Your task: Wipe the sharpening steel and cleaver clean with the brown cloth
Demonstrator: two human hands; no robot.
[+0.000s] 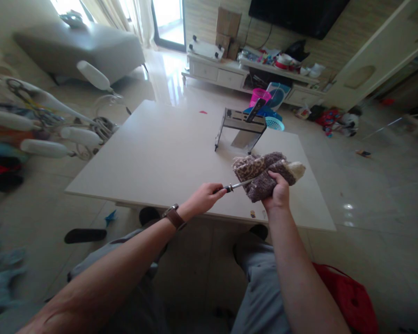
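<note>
My left hand (211,195), with a brown-strapped watch at the wrist, is closed round the black handle of what looks like a sharpening steel (241,184). Its slim metal shaft points right, and the tip end meets a fluffy brown towel (261,185). Part of the shaft may be hidden in the folds. My right hand (277,194) grips this bunched towel from below, thumb on top; a leopard-patterned part and a cream end show. Just behind the towel stands a metal knife holder (242,121) with a black-handled knife (257,109) slotted in it.
The white table (153,153) extends to the left of my hands. A small red piece (203,112) lies at its far edge. Pink (259,96) and turquoise (275,123) baskets are beyond it. A white-armed lamp fixture (80,135) is at the left, a red bag (348,297) at lower right.
</note>
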